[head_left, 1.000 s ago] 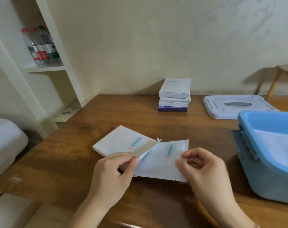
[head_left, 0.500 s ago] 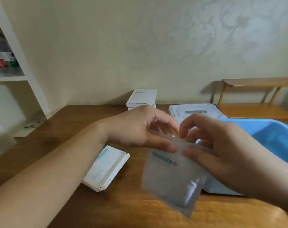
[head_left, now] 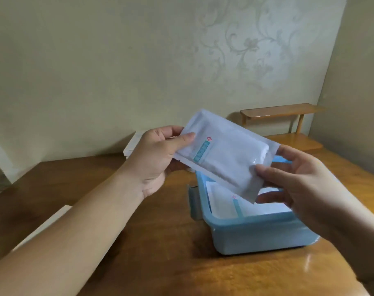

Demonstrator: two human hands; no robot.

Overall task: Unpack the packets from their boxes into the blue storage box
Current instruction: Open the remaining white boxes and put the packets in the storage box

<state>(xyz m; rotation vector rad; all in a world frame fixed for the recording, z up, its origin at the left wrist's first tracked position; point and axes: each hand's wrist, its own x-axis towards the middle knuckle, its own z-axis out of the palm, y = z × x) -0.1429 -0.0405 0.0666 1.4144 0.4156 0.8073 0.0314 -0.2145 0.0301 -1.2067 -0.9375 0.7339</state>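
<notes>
— Two hands on one packet (head_left: 222,154), do you see? It is white, with a teal strip and a small red mark, held up slantwise above the blue storage box (head_left: 256,229).

— I see it. How is the left hand (head_left: 154,159) holding it?

— Thumb on top of the packet's upper left end, fingers curled behind it, so a pinch. The right hand (head_left: 299,184) takes the lower right end, thumb laid on the front, the other fingers underneath and spread a little.

— And the packet touches the box?

— No, it hangs clear of it, over the far left part of the opening. Inside the box lies another packet (head_left: 245,201), flat, with the same teal strip.

— Where does the box stand?

— On the wooden table (head_left: 160,263), toward the right. Behind the left hand a white box (head_left: 131,144) peeks out at the table's far edge. Another white box (head_left: 45,227) lies low on the left, mostly hidden by the forearm. A wooden bench (head_left: 282,110) stands by the wall.
</notes>
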